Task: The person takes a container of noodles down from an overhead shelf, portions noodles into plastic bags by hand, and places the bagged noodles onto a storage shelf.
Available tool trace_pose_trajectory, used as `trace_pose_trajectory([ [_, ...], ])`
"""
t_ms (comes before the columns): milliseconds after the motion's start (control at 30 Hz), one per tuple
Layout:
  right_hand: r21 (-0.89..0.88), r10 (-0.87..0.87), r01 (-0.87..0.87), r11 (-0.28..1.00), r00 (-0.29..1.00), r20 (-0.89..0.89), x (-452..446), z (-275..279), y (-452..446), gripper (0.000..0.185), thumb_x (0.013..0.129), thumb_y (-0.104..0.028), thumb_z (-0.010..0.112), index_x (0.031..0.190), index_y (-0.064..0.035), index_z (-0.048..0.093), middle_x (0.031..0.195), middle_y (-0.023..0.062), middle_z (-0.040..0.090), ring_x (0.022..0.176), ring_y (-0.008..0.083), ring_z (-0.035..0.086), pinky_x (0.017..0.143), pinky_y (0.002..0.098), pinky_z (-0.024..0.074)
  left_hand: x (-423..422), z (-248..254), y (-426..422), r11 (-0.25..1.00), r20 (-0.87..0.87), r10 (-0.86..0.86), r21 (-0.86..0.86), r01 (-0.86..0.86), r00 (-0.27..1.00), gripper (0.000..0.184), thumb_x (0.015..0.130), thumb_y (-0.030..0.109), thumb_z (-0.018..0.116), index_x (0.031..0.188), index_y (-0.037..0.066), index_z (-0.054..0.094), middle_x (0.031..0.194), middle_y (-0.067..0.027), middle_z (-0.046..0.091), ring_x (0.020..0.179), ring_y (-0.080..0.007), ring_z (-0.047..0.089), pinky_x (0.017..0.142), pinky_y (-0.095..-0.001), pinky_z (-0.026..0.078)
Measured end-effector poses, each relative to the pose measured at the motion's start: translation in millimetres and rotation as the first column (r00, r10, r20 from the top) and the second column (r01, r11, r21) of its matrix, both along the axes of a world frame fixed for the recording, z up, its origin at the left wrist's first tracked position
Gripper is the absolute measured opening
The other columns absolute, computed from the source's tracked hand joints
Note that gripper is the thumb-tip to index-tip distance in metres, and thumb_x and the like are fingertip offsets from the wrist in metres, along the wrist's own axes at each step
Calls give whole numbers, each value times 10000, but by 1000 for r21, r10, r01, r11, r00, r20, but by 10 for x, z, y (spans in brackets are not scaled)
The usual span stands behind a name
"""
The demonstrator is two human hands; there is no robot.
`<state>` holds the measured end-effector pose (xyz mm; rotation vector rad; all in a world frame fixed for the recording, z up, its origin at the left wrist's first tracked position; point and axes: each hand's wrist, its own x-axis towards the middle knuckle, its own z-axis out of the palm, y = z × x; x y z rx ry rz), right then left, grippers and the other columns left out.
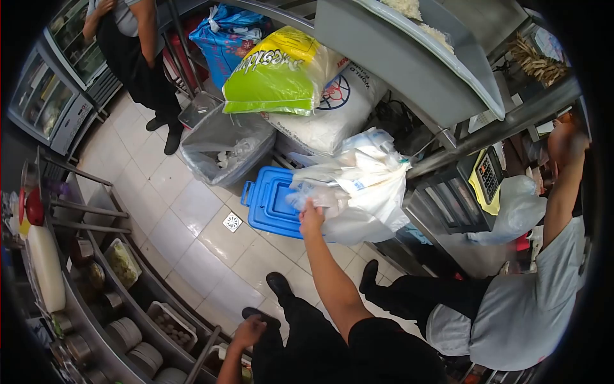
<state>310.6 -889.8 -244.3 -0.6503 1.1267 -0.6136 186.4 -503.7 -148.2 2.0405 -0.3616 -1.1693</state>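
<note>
My right hand [311, 219] reaches forward and pinches a clear plastic bag [327, 200] at the edge of a hanging bunch of white plastic bags [371, 173]. Beneath it stands a blue lidded container [268, 203] on the floor, its lid partly covered by the plastic. My left hand [249, 331] hangs low by my leg, near the steel shelving, with its fingers loosely curled and nothing visible in them.
An open bin [224, 144] with a clear liner stands beyond the blue container, beside a green-yellow sack [278, 77]. A co-worker in grey [531, 301] is close on my right; another person [137, 57] stands at the far left. Steel shelves [166, 307] line my left.
</note>
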Motion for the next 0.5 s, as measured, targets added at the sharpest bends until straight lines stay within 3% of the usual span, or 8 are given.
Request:
trace_pose_trajectory([
  [67,-72,107,-106,992,994,3,-164,100,236,253,863,-291,679,1026,-141,559,792,-35,559,624,66,499,503,215,392,198,-32,-144,998,-24,52,-41,-53,998,425,865,235,651,1161,-45,534,945,-176,655,861,-272,646,748,-353,509],
  [200,-39,133,-134,990,991,-27,-550,686,499,246,868,-293,677,1006,-124,562,827,-34,559,666,58,505,539,217,401,819,110,-1096,929,-57,261,-256,-267,964,629,866,263,673,1332,-48,386,1205,-187,568,1089,-252,563,868,-324,472],
  [267,-62,168,-161,985,977,131,-700,935,562,265,871,-293,676,1045,-128,564,879,-26,570,721,59,521,584,225,410,1036,168,-1692,859,-116,339,-368,-357,934,681,864,265,679,1366,-53,347,1270,-199,528,1145,-260,528,909,-327,456],
  [300,-70,167,-159,985,978,128,-773,979,560,265,871,-293,676,1045,-128,564,879,-26,570,721,59,521,584,225,410,1111,142,-1962,821,-171,364,-405,-402,916,675,863,258,680,1364,-55,352,1269,-198,528,1141,-257,528,914,-329,455],
  [367,-36,374,-373,927,927,36,-909,1053,497,299,904,-352,619,1087,-122,564,957,-9,595,811,77,544,637,249,429,1223,-46,-2306,778,-217,371,-458,-430,903,617,864,235,679,1335,-55,405,1218,-185,572,1086,-241,565,893,-328,467],
  [400,-41,374,-373,927,927,33,-959,1062,453,299,904,-352,619,1087,-122,564,957,-9,595,811,77,544,637,249,429,1305,13,-2431,798,-323,284,-443,-409,903,516,861,208,679,1261,-47,478,1121,-152,612,991,-211,595,839,-308,486],
  [467,-37,430,-430,902,903,7,-1010,1041,339,467,934,-435,536,1254,-97,499,1037,32,594,861,123,561,662,269,448,1475,-21,-2629,726,-449,286,-475,-497,846,319,855,159,674,1101,-26,589,934,-79,652,803,-141,618,711,-259,502],
  [500,-38,431,-430,902,902,13,-998,981,281,467,934,-435,536,1254,-97,499,1037,32,594,861,123,561,662,269,448,1633,-4,-2671,677,-432,342,-503,-538,834,262,852,142,670,1049,-19,606,877,-56,648,745,-116,608,655,-238,494],
])
